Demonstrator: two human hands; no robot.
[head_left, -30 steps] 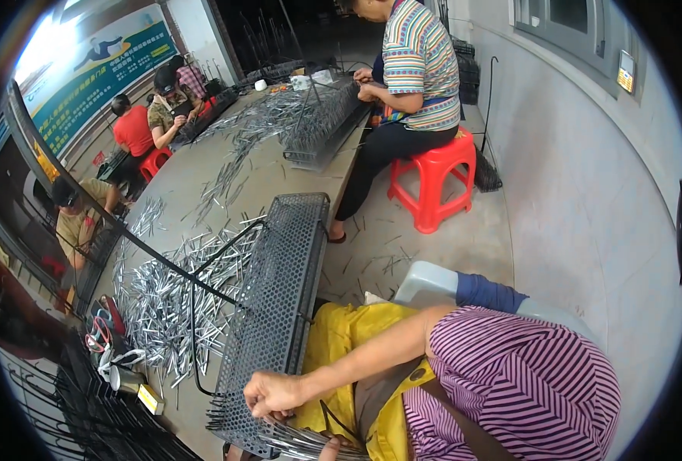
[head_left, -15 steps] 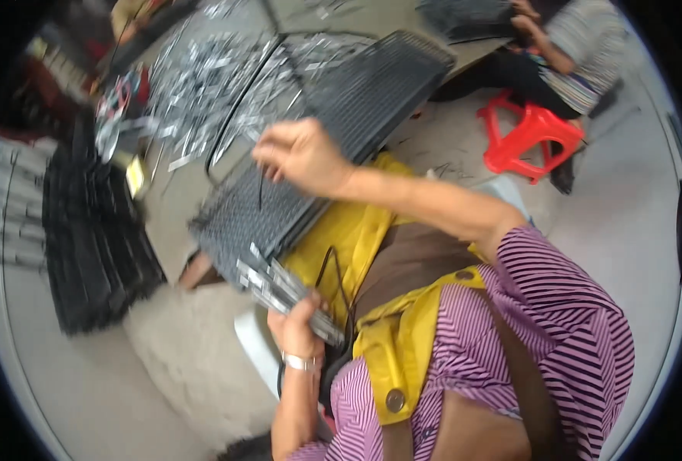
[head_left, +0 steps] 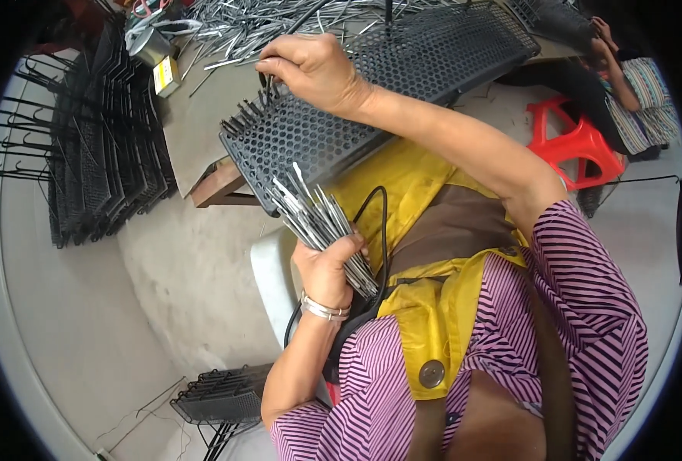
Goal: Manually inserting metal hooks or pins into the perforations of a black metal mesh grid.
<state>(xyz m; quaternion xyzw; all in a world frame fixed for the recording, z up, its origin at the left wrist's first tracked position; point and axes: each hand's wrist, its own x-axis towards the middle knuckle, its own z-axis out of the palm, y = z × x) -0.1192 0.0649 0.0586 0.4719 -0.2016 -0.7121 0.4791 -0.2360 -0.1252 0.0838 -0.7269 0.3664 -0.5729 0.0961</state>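
My left hand [head_left: 329,269] is wrapped round a bundle of thin silver metal strips [head_left: 310,215], which points up and left in front of my body. Across the table and my lap lies a black perforated metal panel [head_left: 333,115], its near left corner just beyond the bundle. Short dark prongs [head_left: 252,114] stand along the panel's left end. My right hand [head_left: 314,73] is above that end with thumb and fingers pinched. A silver strip [head_left: 229,64] meets its fingertips and a dark piece shows beneath them; which of these it grips is unclear.
Loose silver strips [head_left: 268,27] cover the table's far part, near a metal can [head_left: 150,46] and a yellow-white box [head_left: 166,77]. Black racks with hooks [head_left: 103,146] stack at left; more panels [head_left: 222,396] stand lower left. A person [head_left: 641,100] sits beyond a red stool [head_left: 572,142].
The view has shifted, with the panel and table now higher in it. My right hand stays pinched over the panel's left end. My left hand still holds the bundle.
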